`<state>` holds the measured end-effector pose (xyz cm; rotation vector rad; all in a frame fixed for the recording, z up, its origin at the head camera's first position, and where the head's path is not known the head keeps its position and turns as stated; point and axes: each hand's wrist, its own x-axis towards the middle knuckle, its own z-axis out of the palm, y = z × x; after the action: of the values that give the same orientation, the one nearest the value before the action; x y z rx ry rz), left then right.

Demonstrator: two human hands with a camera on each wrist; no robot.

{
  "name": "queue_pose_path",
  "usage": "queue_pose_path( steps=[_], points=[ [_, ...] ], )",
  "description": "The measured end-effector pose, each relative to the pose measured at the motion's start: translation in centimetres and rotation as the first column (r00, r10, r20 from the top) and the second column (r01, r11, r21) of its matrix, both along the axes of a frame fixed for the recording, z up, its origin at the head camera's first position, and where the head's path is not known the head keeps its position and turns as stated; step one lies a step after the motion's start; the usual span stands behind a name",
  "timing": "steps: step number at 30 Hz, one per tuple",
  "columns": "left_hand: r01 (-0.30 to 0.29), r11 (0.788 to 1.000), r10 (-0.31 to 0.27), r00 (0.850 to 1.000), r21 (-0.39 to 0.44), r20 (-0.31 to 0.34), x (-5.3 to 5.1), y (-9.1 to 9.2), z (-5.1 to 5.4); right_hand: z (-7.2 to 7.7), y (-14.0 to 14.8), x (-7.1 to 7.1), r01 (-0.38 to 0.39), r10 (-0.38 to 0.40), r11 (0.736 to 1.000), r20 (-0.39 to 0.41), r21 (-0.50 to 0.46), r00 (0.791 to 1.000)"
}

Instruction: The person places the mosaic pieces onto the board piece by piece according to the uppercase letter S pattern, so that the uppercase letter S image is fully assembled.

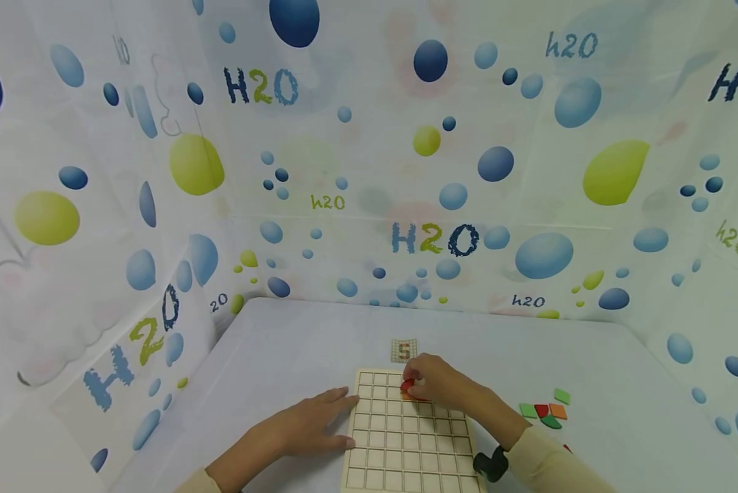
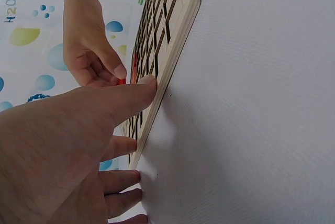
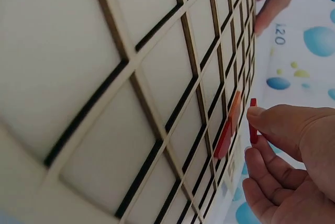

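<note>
A wooden grid board point(image 1: 384, 440) with square cells lies on the white table. My left hand point(image 1: 310, 426) rests against its left edge with fingers spread and fairly straight; in the left wrist view the thumb touches the board's rim. Over the far part of the board, my right hand point(image 1: 441, 383) pinches a small red tile point(image 3: 253, 122) between thumb and fingers, apart from the grid. Just beside it, an orange tile point(image 3: 235, 108) and a red tile point(image 3: 223, 140) sit in cells of the board. Beyond the board's far edge lies a small gridded pattern card point(image 1: 404, 350).
Right of the board lie several loose tiles, among them a light green tile point(image 1: 562, 396), an orange tile point(image 1: 557, 411), a red tile point(image 1: 541, 410) and a dark green tile point(image 1: 551, 422). A black device point(image 1: 491, 465) is at the right wrist. A patterned curtain point(image 1: 369, 164) surrounds the table.
</note>
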<state>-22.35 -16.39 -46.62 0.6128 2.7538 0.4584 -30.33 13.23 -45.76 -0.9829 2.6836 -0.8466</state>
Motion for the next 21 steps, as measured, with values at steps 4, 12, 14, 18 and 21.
queue_pose_path(
  steps=[4, 12, 14, 18, 21],
  points=[
    [0.004, 1.000, -0.004, 1.000, 0.001, -0.005, 0.1, 0.0, 0.0, 0.2, -0.7, 0.0, -0.037, 0.037, 0.999, 0.003, 0.007, 0.999],
    [0.014, 1.000, -0.014, 1.000, 0.007, -0.021, 0.3, -0.1, 0.2, 0.2, -2.1, 0.2, -0.090, 0.092, 0.993, -0.025, 0.071, 0.995],
    [0.015, 1.000, -0.015, 1.000, 0.006, -0.020, 0.4, -0.1, 0.2, 0.2, -2.3, 0.3, -0.096, 0.098, 0.992, -0.024, 0.076, 0.995],
    [0.020, 1.000, -0.019, 1.000, 0.006, -0.018, 0.3, -0.1, 0.2, 0.4, -2.5, 0.5, -0.101, 0.102, 0.992, -0.016, 0.076, 0.995],
    [0.020, 1.000, -0.020, 1.000, 0.006, -0.020, 0.3, 0.0, 0.2, 0.5, -2.5, 0.6, -0.100, 0.101, 0.992, -0.015, 0.078, 0.995]
  ],
)
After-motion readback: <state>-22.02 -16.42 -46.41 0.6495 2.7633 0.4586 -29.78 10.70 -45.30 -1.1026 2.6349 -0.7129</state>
